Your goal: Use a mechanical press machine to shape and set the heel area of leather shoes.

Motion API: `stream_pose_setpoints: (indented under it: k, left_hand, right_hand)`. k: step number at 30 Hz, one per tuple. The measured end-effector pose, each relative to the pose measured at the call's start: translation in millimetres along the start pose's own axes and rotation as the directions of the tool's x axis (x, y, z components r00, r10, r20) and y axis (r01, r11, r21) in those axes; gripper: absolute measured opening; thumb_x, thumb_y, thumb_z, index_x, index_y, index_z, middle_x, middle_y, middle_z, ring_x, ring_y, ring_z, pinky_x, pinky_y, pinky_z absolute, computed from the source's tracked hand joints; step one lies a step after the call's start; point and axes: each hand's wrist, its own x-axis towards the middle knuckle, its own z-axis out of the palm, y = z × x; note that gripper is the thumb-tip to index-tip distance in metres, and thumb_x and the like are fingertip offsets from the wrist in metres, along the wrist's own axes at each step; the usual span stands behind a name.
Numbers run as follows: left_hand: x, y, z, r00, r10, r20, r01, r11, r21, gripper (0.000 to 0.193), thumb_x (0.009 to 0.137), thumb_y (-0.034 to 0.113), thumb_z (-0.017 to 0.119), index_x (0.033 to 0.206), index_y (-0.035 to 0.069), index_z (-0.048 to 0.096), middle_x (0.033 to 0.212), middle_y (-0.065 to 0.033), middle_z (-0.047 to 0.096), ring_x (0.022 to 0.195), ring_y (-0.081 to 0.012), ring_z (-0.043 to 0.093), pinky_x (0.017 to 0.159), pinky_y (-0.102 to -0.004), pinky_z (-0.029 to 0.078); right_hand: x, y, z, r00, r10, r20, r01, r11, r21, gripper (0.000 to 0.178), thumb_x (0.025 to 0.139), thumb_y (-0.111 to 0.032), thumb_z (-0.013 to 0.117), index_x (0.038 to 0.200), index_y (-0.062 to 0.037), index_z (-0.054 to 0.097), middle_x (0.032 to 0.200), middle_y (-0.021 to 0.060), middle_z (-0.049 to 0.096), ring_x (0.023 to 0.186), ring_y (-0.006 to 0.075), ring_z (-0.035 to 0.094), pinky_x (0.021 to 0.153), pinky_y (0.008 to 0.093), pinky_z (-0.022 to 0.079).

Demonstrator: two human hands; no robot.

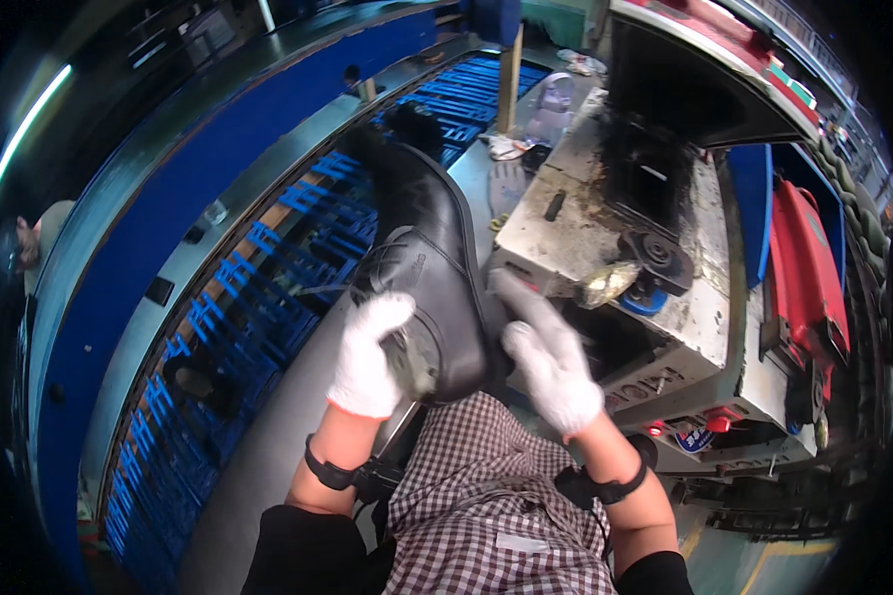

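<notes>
A black leather boot (432, 283) with laces stands in front of me, above my lap. My left hand (367, 362), in a white glove, is at the boot's near left side with its fingers curled. A crumpled greyish-yellow piece (419, 362) shows between that hand and the boot; I cannot tell what it is. To the right of the boot is my right hand (551, 367), also gloved in white. Its fingers are stretched out, thumb apart, and slightly blurred, with nothing visible in them. Whether its fingertips touch the boot is unclear.
On the left runs a conveyor rack (233, 278) with rows of blue bars, behind a blue rail (129, 238). A stained machine (566, 228) with a red button (721, 418) stands close on the right. A plastic bottle (554, 104) sits farther back. A person (45, 238) is at far left.
</notes>
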Motion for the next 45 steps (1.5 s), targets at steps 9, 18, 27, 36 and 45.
stream_pose_setpoints:
  k: [9, 18, 27, 36, 45]
  left_hand:
    - [129.6, 38.4, -149.7, 0.926, -0.020, -0.378, 0.125, 0.958, 0.256, 0.006, 0.085, 0.011, 0.070, 0.090, 0.007, 0.068, 0.087, -0.0061, 0.071, 0.079, -0.0206, 0.071, 0.074, -0.0370, 0.061]
    - [301.8, 91.4, -202.9, 0.768, 0.501, -0.399, -0.049, 0.667, 0.743, 0.075, 0.070, 0.021, 0.082, 0.135, -0.002, 0.051, 0.118, -0.0147, 0.064, 0.104, -0.0277, 0.064, 0.089, -0.0437, 0.054]
    - [364.2, 46.1, -239.9, 0.746, 0.513, -0.423, 0.413, 0.142, 0.900, 0.105, 0.090, 0.037, 0.071, 0.165, 0.004, 0.006, 0.159, -0.0287, 0.040, 0.146, -0.0413, 0.043, 0.121, -0.0495, 0.034]
    - [171.7, 77.2, -256.2, 0.878, 0.419, -0.232, 0.253, 0.006, 0.967, 0.091, 0.090, 0.043, 0.064, 0.160, -0.003, 0.027, 0.164, -0.0276, 0.033, 0.153, -0.0382, 0.033, 0.125, -0.0422, 0.025]
    - [-78.3, 198.9, -438.5, -0.086, 0.858, -0.507, 0.763, 0.384, 0.520, 0.086, 0.074, 0.024, 0.079, 0.146, -0.001, 0.040, 0.131, -0.0254, 0.063, 0.117, -0.0402, 0.064, 0.099, -0.0507, 0.052]
  right_hand:
    - [-29.6, 51.1, -144.9, 0.667, -0.271, -0.694, -0.053, 0.912, -0.407, 0.034, 0.105, 0.004, 0.044, 0.135, 0.0070, 0.059, 0.131, 0.0153, 0.064, 0.123, 0.0226, 0.062, 0.108, 0.0342, 0.047]
    - [-53.1, 96.9, -170.9, 0.817, -0.219, -0.534, -0.365, 0.520, -0.772, 0.036, 0.093, 0.006, 0.057, 0.128, 0.0031, 0.065, 0.120, 0.0182, 0.071, 0.112, 0.0318, 0.068, 0.103, 0.0380, 0.049]
    - [-56.0, 100.6, -173.2, 0.783, -0.178, -0.595, -0.382, 0.617, -0.687, 0.032, 0.094, 0.007, 0.056, 0.124, 0.0063, 0.066, 0.118, 0.0172, 0.071, 0.111, 0.0270, 0.067, 0.103, 0.0352, 0.047]
    - [-56.9, 98.9, -175.0, 0.809, -0.145, -0.569, -0.388, 0.596, -0.703, 0.032, 0.101, 0.001, 0.054, 0.131, 0.0066, 0.062, 0.123, 0.0155, 0.069, 0.113, 0.0224, 0.065, 0.100, 0.0323, 0.048]
    - [-43.5, 93.9, -166.8, 0.813, -0.212, -0.542, -0.306, 0.637, -0.707, 0.032, 0.096, 0.004, 0.057, 0.127, 0.0027, 0.066, 0.119, 0.0167, 0.070, 0.111, 0.0278, 0.068, 0.101, 0.0354, 0.048]
